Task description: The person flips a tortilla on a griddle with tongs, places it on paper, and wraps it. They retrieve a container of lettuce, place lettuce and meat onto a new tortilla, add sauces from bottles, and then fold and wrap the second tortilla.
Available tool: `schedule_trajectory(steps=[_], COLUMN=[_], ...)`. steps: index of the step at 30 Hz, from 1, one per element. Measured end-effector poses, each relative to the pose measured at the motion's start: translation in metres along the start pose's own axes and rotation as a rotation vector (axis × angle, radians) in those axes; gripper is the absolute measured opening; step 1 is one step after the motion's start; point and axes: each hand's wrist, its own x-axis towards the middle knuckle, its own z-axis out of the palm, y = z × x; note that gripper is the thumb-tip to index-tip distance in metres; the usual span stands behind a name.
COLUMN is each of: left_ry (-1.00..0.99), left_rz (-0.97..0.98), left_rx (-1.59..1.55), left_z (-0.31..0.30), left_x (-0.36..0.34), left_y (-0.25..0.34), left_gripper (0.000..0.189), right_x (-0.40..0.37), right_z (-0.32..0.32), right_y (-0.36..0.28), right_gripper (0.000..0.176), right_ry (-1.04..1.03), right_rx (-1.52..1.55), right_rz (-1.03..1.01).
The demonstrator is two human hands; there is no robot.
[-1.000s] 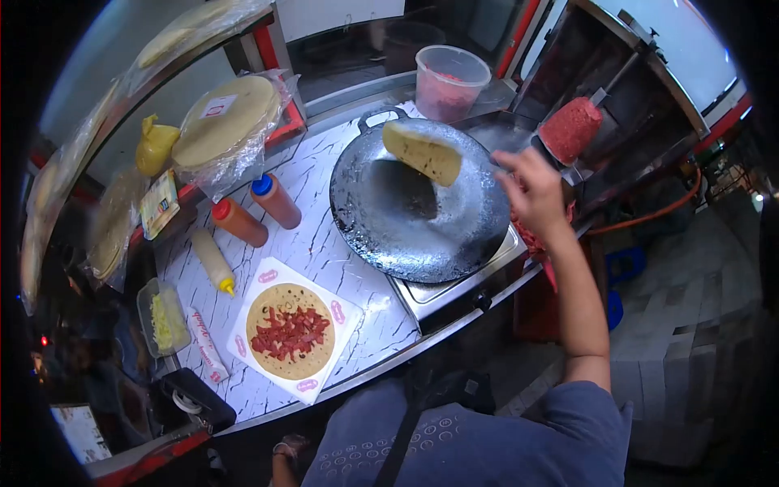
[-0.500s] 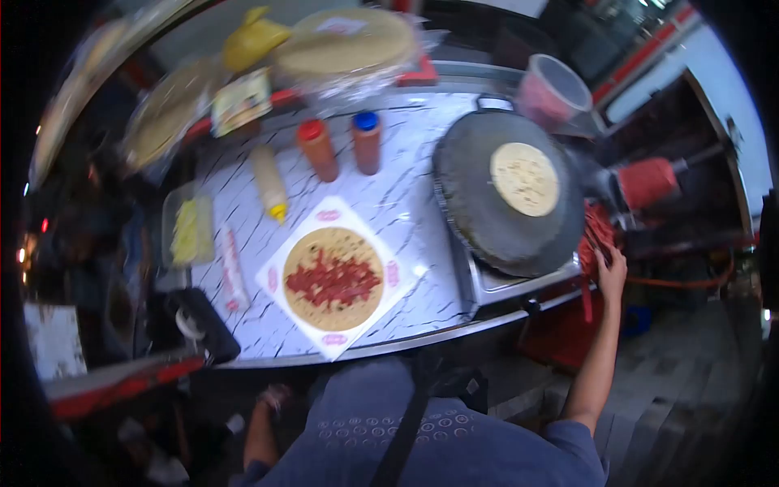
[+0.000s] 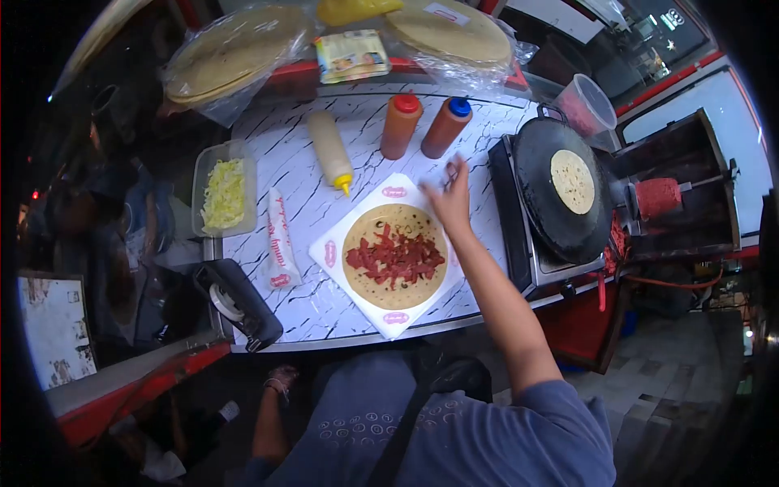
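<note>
My right hand (image 3: 453,195) is over the counter, fingers apart and holding nothing, just above the right corner of a white printed paper sheet (image 3: 394,322). On that sheet lies a round flatbread (image 3: 381,294) topped with shredded red meat (image 3: 398,258). Two sauce bottles, one with a red cap (image 3: 401,130) and one with a blue cap (image 3: 446,130), stand beyond the hand. My left hand (image 3: 281,379) hangs low beside my body, below the counter edge, its fingers too dark to make out.
Right of the counter, a black griddle (image 3: 560,231) carries another flatbread (image 3: 573,182). Beyond it, red meat (image 3: 657,198) sits on a horizontal spit. Shredded lettuce fills a plastic tub (image 3: 248,191). A yellow-tipped squeeze bottle (image 3: 329,146), a paper-wrapped roll (image 3: 281,243) and a black tape dispenser (image 3: 251,312) lie leftward.
My right hand has moved left from the shredded meat beside the griddle to above the paper sheet. The camera view has shifted, while the topped flatbread stays on its sheet.
</note>
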Motion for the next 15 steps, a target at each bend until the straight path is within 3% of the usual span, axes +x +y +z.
schedule_trajectory(steps=[2, 4, 5, 7, 9, 11, 13, 14, 15], left_ry=[0.035, 0.057, 0.086, 0.197, 0.191, 0.101, 0.057, 0.036, 0.018], left_rz=[0.064, 0.112, 0.158, 0.193, 0.189, 0.175, 0.182, 0.190, 0.203], left_rx=[-0.012, 0.102, 0.215, 0.183, 0.251, 0.344, 0.397, 0.417, 0.443], left_z=[-0.001, -0.004, -0.005, 0.008, 0.005, 0.007, 0.006, 0.005, 0.004], left_x=[0.002, 0.000, -0.001, 0.005, -0.001, 0.003, 0.004, 0.005, 0.008], left_y=[-0.032, -0.055, -0.067, -0.092, -0.097, -0.105, -0.104, -0.102, -0.099], left_gripper=[0.034, 0.030, 0.028, 0.027, 0.027, 0.026, 0.026, 0.025, 0.025], right_x=[0.059, 0.086, 0.091, 0.086, 0.049, -0.002, -0.043, -0.039, -0.034], right_z=[0.029, 0.031, 0.031, 0.031, 0.016, 0.000, -0.050, -0.075, -0.098], right_y=[0.026, 0.014, 0.015, 0.020, -0.018, -0.022, -0.111, -0.108, -0.127], right_gripper=[0.081, 0.071, 0.071, 0.064, 0.069, 0.085, 0.105, 0.114, 0.114], right_ry=[0.229, 0.030, 0.033, 0.050, 0.031, -0.087, -0.385, -0.257, -0.158], right_rx=[-0.277, -0.185, -0.187, 0.098, 0.453, 0.385, 0.137, 0.045, 0.364], right_rz=[-0.083, 0.201, 0.201, 0.176, 0.323, 0.146, 0.310, 0.014, 0.214])
